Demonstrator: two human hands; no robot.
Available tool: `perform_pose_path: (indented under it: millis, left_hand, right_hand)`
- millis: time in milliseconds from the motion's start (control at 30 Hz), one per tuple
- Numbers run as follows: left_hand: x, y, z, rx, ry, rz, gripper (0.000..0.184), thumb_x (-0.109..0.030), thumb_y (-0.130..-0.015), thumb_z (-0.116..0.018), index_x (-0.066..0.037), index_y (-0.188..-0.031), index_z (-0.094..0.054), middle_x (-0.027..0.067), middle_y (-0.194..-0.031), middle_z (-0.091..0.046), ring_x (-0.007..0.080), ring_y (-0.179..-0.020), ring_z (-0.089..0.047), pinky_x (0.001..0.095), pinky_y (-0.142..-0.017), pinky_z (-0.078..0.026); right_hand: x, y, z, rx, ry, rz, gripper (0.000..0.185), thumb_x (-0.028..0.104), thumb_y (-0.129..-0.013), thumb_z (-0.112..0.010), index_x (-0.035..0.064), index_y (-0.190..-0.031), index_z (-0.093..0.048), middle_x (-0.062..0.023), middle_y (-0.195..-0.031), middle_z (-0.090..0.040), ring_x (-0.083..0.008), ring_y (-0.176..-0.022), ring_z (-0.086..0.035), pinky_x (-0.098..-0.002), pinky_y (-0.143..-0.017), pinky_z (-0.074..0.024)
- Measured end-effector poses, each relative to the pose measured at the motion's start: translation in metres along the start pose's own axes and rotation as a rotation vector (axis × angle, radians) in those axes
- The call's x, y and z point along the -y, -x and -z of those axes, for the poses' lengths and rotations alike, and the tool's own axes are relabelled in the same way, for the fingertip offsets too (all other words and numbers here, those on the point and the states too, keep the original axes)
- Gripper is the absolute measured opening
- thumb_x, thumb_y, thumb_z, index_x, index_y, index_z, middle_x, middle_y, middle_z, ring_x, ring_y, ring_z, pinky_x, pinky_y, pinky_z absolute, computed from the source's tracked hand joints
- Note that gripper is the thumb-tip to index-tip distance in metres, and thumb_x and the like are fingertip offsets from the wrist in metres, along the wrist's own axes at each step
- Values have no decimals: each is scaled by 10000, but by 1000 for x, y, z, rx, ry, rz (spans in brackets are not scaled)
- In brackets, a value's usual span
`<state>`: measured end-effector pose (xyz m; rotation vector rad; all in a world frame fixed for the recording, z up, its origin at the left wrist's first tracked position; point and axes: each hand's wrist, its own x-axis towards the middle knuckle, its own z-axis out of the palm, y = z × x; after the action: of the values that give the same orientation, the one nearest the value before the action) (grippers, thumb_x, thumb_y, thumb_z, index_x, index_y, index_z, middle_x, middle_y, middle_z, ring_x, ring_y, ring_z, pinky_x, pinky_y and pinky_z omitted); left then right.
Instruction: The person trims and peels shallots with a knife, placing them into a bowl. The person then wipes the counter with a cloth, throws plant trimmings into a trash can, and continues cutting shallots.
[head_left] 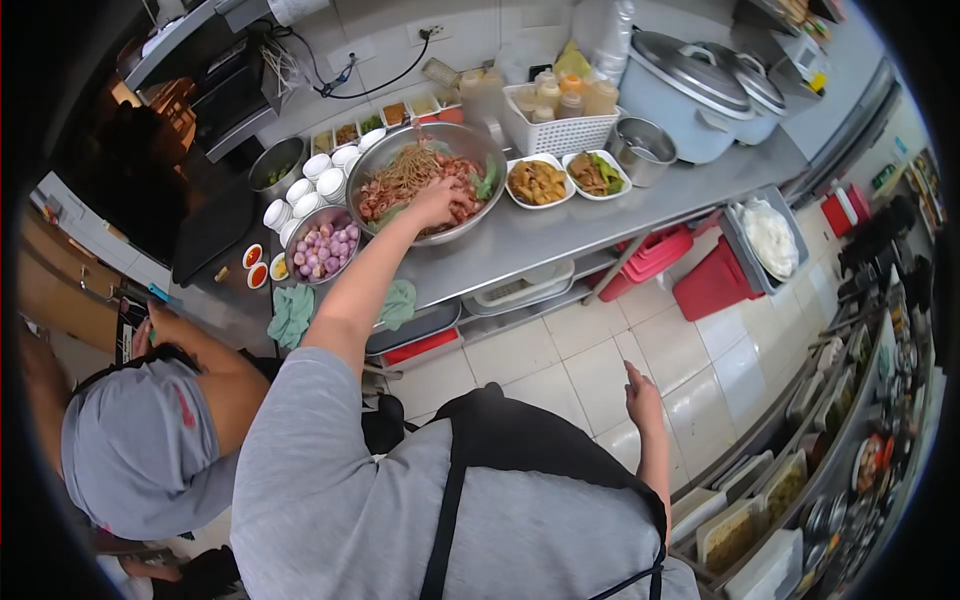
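My left hand (437,203) reaches into a large steel mixing bowl (490,150) on the counter. Its fingers bend into reddish meat strips (385,190), and the fingertips are hidden among them. Thin brown strands (412,168) and some green leaves lie in the same bowl. At my right side, away from the counter, hangs my right hand (641,396), its fingers stretched and holding nothing. Beside the bowl stand a smaller steel bowl of peeled shallots (322,250) and stacked small white cups (330,183).
Two white dishes of food (540,183) sit right of the bowl, near a steel pot (643,150) and a white basket of bottles (560,130). Large lidded pots (690,90) stand behind. A co-worker (150,430) is close on my left. Shelves with food containers (740,530) line the right.
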<state>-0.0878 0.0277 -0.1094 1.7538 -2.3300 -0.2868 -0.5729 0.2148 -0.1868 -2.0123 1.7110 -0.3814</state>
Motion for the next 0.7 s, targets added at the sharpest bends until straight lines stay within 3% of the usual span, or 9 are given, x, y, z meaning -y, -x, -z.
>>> perform_pose_path:
  millis: [33,167,267,333,400,467,533,600,700]
  left_hand:
    - [31,-21,-16,-22,212,18,347,-19,-548,-694,-148,-867,-648,53,-1056,-554,203,-934,-537,341,-777,-449]
    - [74,-44,22,0,756,392,206,13,-613,-692,1,-807,-624,61,-741,-631,143,-632,-593,262,-561,-487]
    - [99,-53,46,24,879,515,192,34,-625,-674,11,-807,-619,81,-747,-627,151,-649,-603,266,-560,-491]
    - [91,-50,52,-47,659,415,199,59,-624,-656,26,-815,-608,104,-734,-622,154,-631,-612,265,-527,-494]
    - [60,-43,59,119,991,283,133,24,-670,-621,11,-800,-602,84,-685,-611,147,-630,-599,265,-548,-488]
    - [20,-36,44,159,857,385,168,35,-658,-585,10,-824,-593,79,-683,-618,188,-689,-607,301,-615,-490]
    - [-20,-27,27,189,194,280,258,52,-625,-557,-20,-871,-592,89,-820,-621,240,-857,-583,328,-749,-466]
    - [-15,-11,-16,-4,65,135,354,63,-598,-555,-67,-924,-600,105,-994,-577,264,-970,-529,340,-824,-432]
    - [-22,-1,27,-36,248,121,392,44,-574,-603,-90,-943,-612,124,-1094,-525,271,-992,-500,353,-854,-399]
  right_hand:
    - [7,-14,0,1,-3,54,473,13,-740,-504,148,-1189,-443,-197,-837,-547,-360,-772,-537,-419,-688,-444]
    - [38,-71,10,91,-110,134,482,4,-736,-510,143,-1192,-440,-198,-841,-546,-364,-780,-533,-417,-689,-436]
    - [63,-125,27,180,-171,232,479,-5,-740,-507,138,-1193,-442,-206,-857,-544,-370,-799,-527,-411,-702,-428]
    - [75,-161,35,240,-253,290,472,-16,-748,-498,133,-1193,-446,-215,-882,-544,-375,-822,-522,-405,-716,-423]
    - [87,-201,43,280,-285,345,457,-22,-754,-495,124,-1185,-457,-214,-893,-545,-375,-824,-522,-393,-722,-422]
    - [101,-242,50,219,-288,532,466,-39,-769,-490,117,-1207,-449,-130,-876,-565,-153,-561,-481,-264,-557,-432]
    - [113,-281,52,231,-335,617,460,-32,-776,-490,108,-1211,-445,-120,-896,-559,-145,-567,-478,-251,-551,-423]
    - [142,-311,68,209,-312,771,450,-32,-778,-492,94,-1208,-448,-111,-881,-551,-131,-593,-480,-238,-547,-416]
    - [189,-341,86,293,-409,741,449,1,-761,-532,70,-1198,-454,-98,-774,-538,-125,-603,-480,-247,-555,-413]
